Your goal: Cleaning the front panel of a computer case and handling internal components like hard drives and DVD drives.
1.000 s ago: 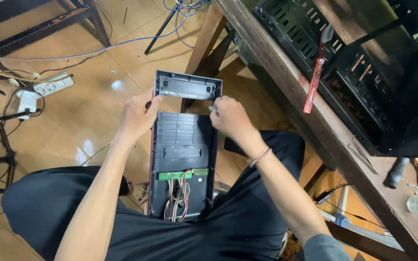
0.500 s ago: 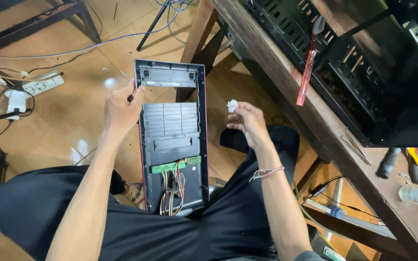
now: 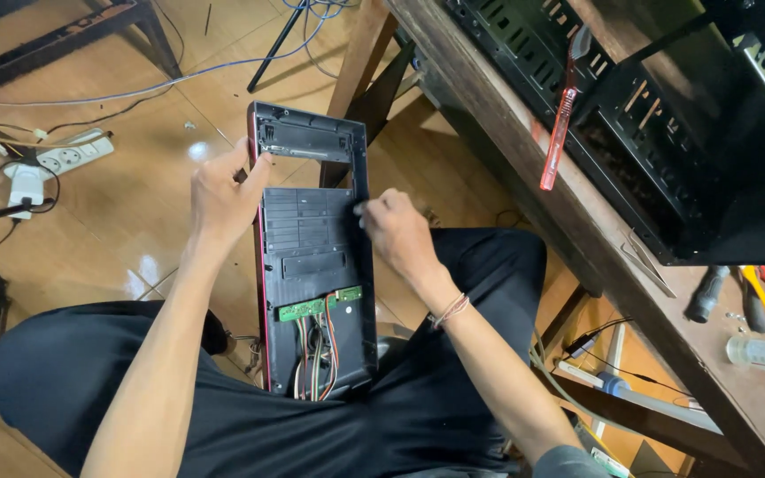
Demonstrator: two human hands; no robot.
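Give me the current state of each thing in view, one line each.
Front panel: inner side up, lying lengthwise on the lap.
Left hand: gripping the panel's left edge.
Right hand: fingers closed at the panel's right edge; whether they hold anything is unclear.
Green circuit board: mounted on the panel, wires attached.
Computer case: open, on the wooden table.
Power strip: on the floor, one white plug in.

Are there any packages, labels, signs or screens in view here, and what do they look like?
None that I can make out: no package, sign or screen.
Black panel: long plastic piece with a red edge, resting on the lap, held by the left hand and right hand.
Green circuit strip: narrow board low on the panel, with coloured wires below it.
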